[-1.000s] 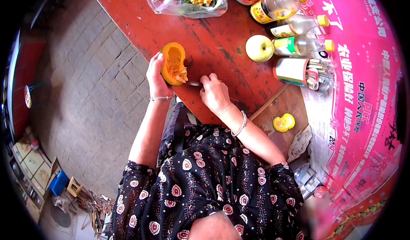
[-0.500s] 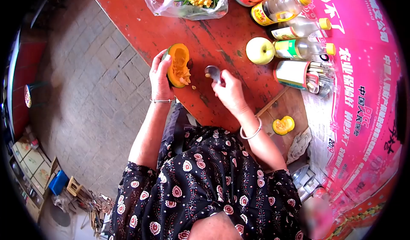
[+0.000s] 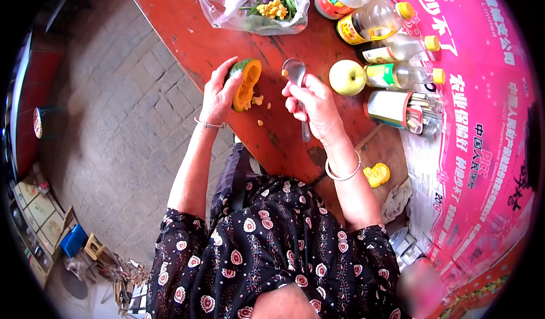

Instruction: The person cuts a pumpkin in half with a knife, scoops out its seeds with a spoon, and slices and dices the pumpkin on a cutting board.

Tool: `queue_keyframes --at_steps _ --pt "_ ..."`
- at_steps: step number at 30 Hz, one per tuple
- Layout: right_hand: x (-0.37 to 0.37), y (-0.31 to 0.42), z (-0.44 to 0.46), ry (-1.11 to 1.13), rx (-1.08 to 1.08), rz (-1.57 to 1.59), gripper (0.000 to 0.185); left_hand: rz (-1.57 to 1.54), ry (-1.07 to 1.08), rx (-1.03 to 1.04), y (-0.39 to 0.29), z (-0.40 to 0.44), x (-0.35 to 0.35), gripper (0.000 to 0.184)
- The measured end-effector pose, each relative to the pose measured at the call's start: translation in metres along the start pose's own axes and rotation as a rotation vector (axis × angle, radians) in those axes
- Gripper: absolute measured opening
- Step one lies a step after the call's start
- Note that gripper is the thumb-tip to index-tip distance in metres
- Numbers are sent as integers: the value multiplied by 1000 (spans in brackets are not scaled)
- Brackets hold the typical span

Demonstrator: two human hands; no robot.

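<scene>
My left hand (image 3: 219, 95) grips a halved green-skinned pumpkin (image 3: 246, 85) by its rind, tilting the orange hollow to the right. Seeds and pulp hang at the pumpkin's lower edge, and a few loose seeds (image 3: 260, 122) lie on the red table beside it. A metal spoon (image 3: 294, 69) is in my right hand (image 3: 315, 104), its bowl pointing up and away from me and its handle showing below the fingers. A small bit of orange pulp clings to the bowl. Spoon and pumpkin are apart.
On the red table (image 3: 170, 12) rests a plastic bag (image 3: 224, 7) with greens and yellow blossoms. A pale green apple (image 3: 347, 77), several bottles (image 3: 400, 75) and a jar of utensils (image 3: 389, 108) stand right. Another pumpkin piece (image 3: 377, 175) lies nearer me, beside a pink printed sheet (image 3: 482, 148).
The pumpkin has been turned so more of its green rind shows. My right hand has rotated and risen slightly with the spoon, bringing the handle into view.
</scene>
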State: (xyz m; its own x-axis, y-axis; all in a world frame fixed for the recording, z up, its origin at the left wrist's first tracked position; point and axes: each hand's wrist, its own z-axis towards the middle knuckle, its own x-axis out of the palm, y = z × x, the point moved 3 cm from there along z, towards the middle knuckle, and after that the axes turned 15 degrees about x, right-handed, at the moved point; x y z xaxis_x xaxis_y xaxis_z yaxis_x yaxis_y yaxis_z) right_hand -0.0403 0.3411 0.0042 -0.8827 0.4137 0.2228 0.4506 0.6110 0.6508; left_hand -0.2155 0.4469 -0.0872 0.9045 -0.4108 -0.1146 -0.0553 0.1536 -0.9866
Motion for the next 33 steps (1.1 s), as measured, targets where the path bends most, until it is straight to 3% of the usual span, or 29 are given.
queue_keyframes --at_steps 3,5,8,11,16,18,25,29,33 --pt "10 48 -7 -186 -368 -222 9 95 -64 63 -13 7 -6 38" --pt "18 68 -9 -338 -473 -369 11 117 -111 89 -9 7 -8 35" --pt "19 64 2 -285 -355 -453 9 127 -174 67 -14 8 -10 32" --pt "19 43 7 -270 -278 -450 9 318 -211 185 -29 11 -13 31" --pt "6 9 17 -316 -247 -484 10 -96 -346 -29 -6 14 -20 25" --pt "-1 -7 20 -376 -165 -555 10 -107 -359 -55 0 10 -25 25" --pt "-7 -60 38 -526 -454 -990 12 -385 -415 -111 1 9 -12 26" --pt "8 -66 36 -527 -420 -1200 8 -339 -401 -88 7 8 -2 26" --pt "12 -65 22 -375 -493 -1397 6 -364 -421 -91 5 0 -8 27"
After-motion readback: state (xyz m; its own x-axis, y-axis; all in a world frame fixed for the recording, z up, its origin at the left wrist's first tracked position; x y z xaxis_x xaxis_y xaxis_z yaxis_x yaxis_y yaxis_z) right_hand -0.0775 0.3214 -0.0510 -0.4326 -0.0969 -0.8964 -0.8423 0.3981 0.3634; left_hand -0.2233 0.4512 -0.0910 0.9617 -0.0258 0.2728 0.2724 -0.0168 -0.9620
